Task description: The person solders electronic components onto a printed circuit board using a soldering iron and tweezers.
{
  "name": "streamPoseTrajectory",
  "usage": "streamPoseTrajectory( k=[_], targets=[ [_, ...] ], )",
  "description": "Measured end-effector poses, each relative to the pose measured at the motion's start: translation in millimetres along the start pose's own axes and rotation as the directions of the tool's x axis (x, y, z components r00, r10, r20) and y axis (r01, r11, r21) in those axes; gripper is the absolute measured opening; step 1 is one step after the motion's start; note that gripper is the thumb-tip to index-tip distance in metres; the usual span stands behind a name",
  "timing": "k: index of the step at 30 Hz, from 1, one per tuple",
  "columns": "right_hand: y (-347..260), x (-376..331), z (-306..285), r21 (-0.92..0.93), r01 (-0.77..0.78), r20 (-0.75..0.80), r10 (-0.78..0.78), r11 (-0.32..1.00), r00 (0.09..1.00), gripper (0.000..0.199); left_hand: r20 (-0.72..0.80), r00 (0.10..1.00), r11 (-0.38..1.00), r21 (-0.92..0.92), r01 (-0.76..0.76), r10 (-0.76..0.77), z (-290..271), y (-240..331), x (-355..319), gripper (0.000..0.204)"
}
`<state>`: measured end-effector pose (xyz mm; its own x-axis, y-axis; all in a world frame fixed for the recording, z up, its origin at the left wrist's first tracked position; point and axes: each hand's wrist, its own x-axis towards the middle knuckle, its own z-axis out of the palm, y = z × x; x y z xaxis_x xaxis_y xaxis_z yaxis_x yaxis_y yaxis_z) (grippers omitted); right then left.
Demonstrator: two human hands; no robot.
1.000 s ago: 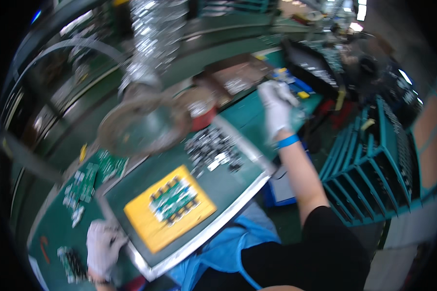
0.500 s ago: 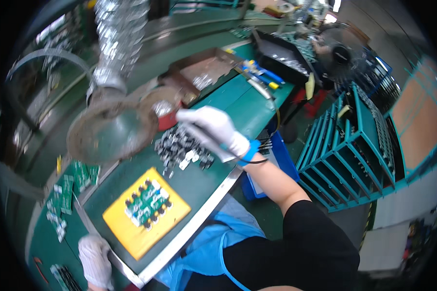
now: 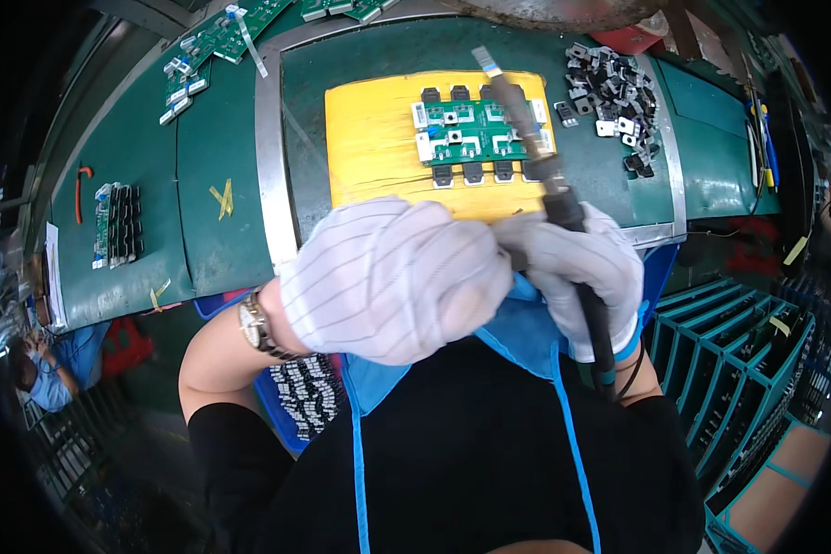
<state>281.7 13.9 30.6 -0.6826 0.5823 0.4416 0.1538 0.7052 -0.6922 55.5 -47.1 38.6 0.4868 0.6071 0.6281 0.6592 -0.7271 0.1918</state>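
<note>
My right hand, in a white striped glove, is wrapped round a long tool with a black handle and a slim metal shaft. The shaft slants up and left, its pale tip past the far edge of a yellow pad. Green circuit boards with black parts along both sides lie on that pad, partly behind the shaft. My left hand, gloved too, is closed in front of my chest, its fingertips close to the right hand. What its fingers hold, if anything, is hidden.
Loose black and silver parts are heaped right of the pad. More green boards lie at the far left, a stacked set near the left edge. A teal rack stands at right. Another person sits at far left.
My view has swung toward the pad. My right hand has come from beside the parts heap to my chest with the tool; my left hand has left the bench's left side and joined it.
</note>
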Motion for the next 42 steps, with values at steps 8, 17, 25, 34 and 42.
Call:
streamPoseTrajectory(
  k=[8,17,25,34,42],
  targets=[
    [5.4,2.1,7.4,0.189,-0.083,0.004,0.084,0.978,0.996,0.019,0.227,0.974,0.979,-0.193,0.070,-0.025,-4.0,-13.4,4.6,0.023],
    [2.2,1.7,8.6,0.256,-0.145,0.050,0.137,0.956,0.989,0.025,0.284,0.950,0.906,-0.353,0.233,-0.134,3.3,-5.0,2.2,0.026],
    [14.8,-4.9,21.9,0.333,0.060,-0.306,0.048,0.941,0.951,0.037,0.110,0.953,0.879,-0.367,0.304,-0.283,17.3,-1.2,8.1,0.037],
    [8.0,-2.0,25.8,0.612,-0.024,-0.315,0.272,0.790,0.909,0.044,0.229,0.964,0.915,-0.344,0.213,-0.138,12.4,-8.9,-0.6,0.036],
    [22.3,-12.2,7.0,0.265,0.061,-0.321,0.029,0.962,0.947,0.027,0.113,0.991,0.994,-0.074,0.078,-0.069,3.9,-25.3,12.9,0.036]
  ],
)
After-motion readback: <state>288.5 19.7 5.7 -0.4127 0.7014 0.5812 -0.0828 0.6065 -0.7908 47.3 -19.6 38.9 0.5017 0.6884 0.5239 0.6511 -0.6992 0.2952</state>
